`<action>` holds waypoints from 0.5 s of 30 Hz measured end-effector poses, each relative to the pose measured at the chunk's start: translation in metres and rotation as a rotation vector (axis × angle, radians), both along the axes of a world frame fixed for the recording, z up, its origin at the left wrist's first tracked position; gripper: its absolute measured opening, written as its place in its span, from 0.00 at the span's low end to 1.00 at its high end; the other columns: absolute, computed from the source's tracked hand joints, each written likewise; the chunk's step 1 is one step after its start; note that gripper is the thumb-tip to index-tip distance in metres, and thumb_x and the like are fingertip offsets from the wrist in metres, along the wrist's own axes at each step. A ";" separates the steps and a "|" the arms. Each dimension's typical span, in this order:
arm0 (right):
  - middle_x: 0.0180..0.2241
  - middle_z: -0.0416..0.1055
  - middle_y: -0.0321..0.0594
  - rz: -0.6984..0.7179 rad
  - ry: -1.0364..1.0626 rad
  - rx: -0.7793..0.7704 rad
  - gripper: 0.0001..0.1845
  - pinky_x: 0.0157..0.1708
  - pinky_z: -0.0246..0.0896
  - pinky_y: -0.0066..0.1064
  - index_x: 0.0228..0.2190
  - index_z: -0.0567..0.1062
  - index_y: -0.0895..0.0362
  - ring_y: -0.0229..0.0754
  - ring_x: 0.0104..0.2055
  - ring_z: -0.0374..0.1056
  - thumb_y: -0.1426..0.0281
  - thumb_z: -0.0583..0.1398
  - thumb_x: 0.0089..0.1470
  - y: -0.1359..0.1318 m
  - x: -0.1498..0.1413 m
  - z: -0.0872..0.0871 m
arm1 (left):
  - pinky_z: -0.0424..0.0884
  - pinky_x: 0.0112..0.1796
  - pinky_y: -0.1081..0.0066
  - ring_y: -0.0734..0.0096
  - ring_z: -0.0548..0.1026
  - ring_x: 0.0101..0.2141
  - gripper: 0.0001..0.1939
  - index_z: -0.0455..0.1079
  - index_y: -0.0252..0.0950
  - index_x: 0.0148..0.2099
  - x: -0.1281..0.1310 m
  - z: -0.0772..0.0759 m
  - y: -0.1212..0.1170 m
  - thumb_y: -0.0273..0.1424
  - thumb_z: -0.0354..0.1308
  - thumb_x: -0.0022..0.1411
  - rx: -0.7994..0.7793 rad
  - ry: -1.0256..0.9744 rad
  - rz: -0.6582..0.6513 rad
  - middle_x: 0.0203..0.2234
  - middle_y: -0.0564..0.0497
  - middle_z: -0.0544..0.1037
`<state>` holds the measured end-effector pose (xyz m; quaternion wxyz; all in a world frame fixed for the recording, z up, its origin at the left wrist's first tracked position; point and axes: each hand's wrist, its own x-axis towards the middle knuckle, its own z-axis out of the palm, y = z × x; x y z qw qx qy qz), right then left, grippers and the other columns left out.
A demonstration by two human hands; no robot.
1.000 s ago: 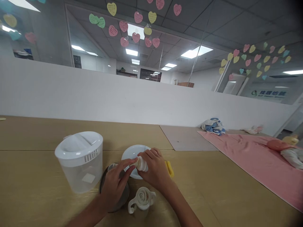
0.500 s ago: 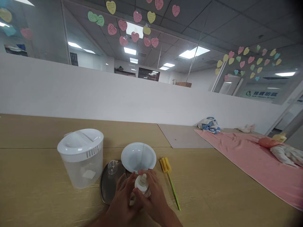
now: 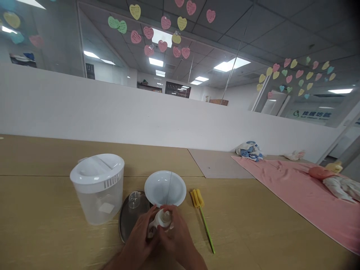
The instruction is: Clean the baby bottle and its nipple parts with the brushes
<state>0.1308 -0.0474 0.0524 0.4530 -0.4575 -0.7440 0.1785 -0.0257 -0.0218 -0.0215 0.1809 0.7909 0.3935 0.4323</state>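
White plastic of a baby bottle (image 3: pixel 159 221) is clasped between the left hand (image 3: pixel 137 236) and the right hand (image 3: pixel 178 238), with the fingers of both hands closed round its body from either side and neither hand released. The bottle is held low over the near part of a round steel tray (image 3: pixel 127 221), just near of a white bowl (image 3: pixel 165 189), and a pale teat (image 3: pixel 166 216) is seen at its upper end. Compared with half a second earlier, the bottle has been tipped from nearly upright into a lean, with the teat end turned toward the right and the base toward the left. Whether the bottle touches the tray cannot be told, since its lower part is hidden by the hands. A small clear dome-shaped piece (image 3: pixel 134 200) is left on the tray, and a translucent plastic container (image 3: pixel 98 202) with a white lid is placed to the left on the tan surface (image 3: pixel 42 195). A bottle brush (image 3: pixel 197 198) with a yellow sponge head and a thin green handle is laid to the right of the bowl. Farther right, a pink towel (image 3: pixel 295 191) is spread, with a doll (image 3: pixel 319 172) at its far end and a crumpled blue and white cloth (image 3: pixel 249 151) beyond it, against a white partition (image 3: pixel 140 112), while paper hearts (image 3: pixel 165 22) are stuck to the glass above
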 end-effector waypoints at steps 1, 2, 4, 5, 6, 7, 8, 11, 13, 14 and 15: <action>0.41 0.69 0.44 0.000 0.003 0.005 0.21 0.45 0.63 0.39 0.43 0.64 0.56 0.46 0.45 0.66 0.76 0.56 0.44 0.001 -0.003 0.000 | 0.69 0.49 0.57 0.57 0.67 0.52 0.33 0.43 0.42 0.64 0.000 -0.001 0.000 0.32 0.53 0.60 -0.019 -0.016 -0.018 0.53 0.41 0.67; 0.41 0.69 0.44 -0.010 0.010 0.008 0.21 0.45 0.63 0.39 0.43 0.64 0.56 0.46 0.45 0.67 0.76 0.56 0.44 0.002 -0.006 -0.002 | 0.68 0.49 0.57 0.57 0.67 0.53 0.32 0.44 0.42 0.64 0.000 -0.001 -0.001 0.32 0.52 0.60 -0.025 -0.030 -0.033 0.54 0.40 0.66; 0.41 0.69 0.43 -0.047 0.038 0.006 0.21 0.44 0.64 0.37 0.43 0.64 0.56 0.45 0.44 0.67 0.76 0.55 0.44 0.003 -0.011 -0.007 | 0.66 0.51 0.55 0.56 0.65 0.54 0.32 0.44 0.42 0.64 0.000 -0.003 -0.001 0.32 0.53 0.60 -0.034 -0.052 -0.051 0.55 0.40 0.64; 0.40 0.70 0.43 -0.072 0.053 0.012 0.20 0.44 0.64 0.37 0.43 0.64 0.56 0.45 0.43 0.67 0.76 0.56 0.44 0.004 -0.013 -0.011 | 0.66 0.51 0.55 0.56 0.65 0.54 0.33 0.44 0.41 0.64 0.000 -0.003 -0.001 0.31 0.53 0.60 -0.045 -0.062 -0.059 0.56 0.40 0.64; 0.41 0.69 0.44 -0.103 0.060 0.026 0.20 0.44 0.64 0.36 0.43 0.65 0.56 0.45 0.44 0.67 0.76 0.56 0.44 0.004 -0.014 -0.015 | 0.65 0.52 0.55 0.57 0.65 0.54 0.33 0.44 0.41 0.64 0.000 -0.004 -0.001 0.31 0.52 0.60 -0.061 -0.077 -0.066 0.56 0.40 0.64; 0.41 0.69 0.44 -0.139 0.056 0.048 0.20 0.44 0.65 0.36 0.44 0.65 0.56 0.45 0.45 0.67 0.75 0.56 0.45 0.004 -0.015 -0.019 | 0.65 0.52 0.55 0.57 0.65 0.54 0.32 0.44 0.41 0.64 0.000 -0.004 -0.001 0.31 0.52 0.60 -0.082 -0.096 -0.068 0.55 0.41 0.65; 0.42 0.69 0.45 -0.182 0.045 0.072 0.20 0.44 0.65 0.37 0.44 0.65 0.56 0.46 0.46 0.66 0.73 0.57 0.46 0.004 -0.015 -0.024 | 0.65 0.52 0.56 0.58 0.66 0.53 0.32 0.45 0.41 0.64 0.000 -0.005 -0.001 0.31 0.52 0.61 -0.107 -0.112 -0.066 0.54 0.41 0.66; 0.44 0.68 0.47 -0.301 -0.006 0.127 0.20 0.43 0.65 0.37 0.45 0.65 0.57 0.47 0.47 0.66 0.69 0.58 0.49 0.003 -0.015 -0.033 | 0.66 0.51 0.57 0.58 0.67 0.53 0.31 0.48 0.39 0.64 -0.001 -0.007 0.001 0.32 0.52 0.60 -0.149 -0.132 -0.053 0.53 0.41 0.68; 0.43 0.69 0.46 -0.340 -0.040 0.173 0.19 0.42 0.66 0.37 0.45 0.66 0.56 0.47 0.45 0.66 0.67 0.58 0.50 0.003 -0.014 -0.036 | 0.65 0.52 0.58 0.58 0.66 0.53 0.31 0.49 0.38 0.63 -0.001 -0.009 0.002 0.32 0.52 0.60 -0.146 -0.130 -0.048 0.53 0.42 0.68; 0.42 0.69 0.46 -0.358 -0.055 0.203 0.18 0.41 0.66 0.37 0.44 0.66 0.56 0.47 0.44 0.67 0.65 0.58 0.51 0.003 -0.014 -0.037 | 0.65 0.51 0.59 0.58 0.67 0.52 0.31 0.50 0.39 0.63 -0.001 -0.010 0.003 0.32 0.53 0.59 -0.139 -0.139 -0.045 0.53 0.43 0.68; 0.41 0.70 0.46 -0.373 -0.076 0.232 0.18 0.40 0.66 0.38 0.44 0.66 0.56 0.48 0.44 0.67 0.64 0.58 0.51 0.003 -0.014 -0.037 | 0.66 0.51 0.60 0.59 0.67 0.52 0.31 0.51 0.40 0.63 -0.001 -0.012 0.003 0.32 0.53 0.59 -0.135 -0.156 -0.040 0.53 0.44 0.69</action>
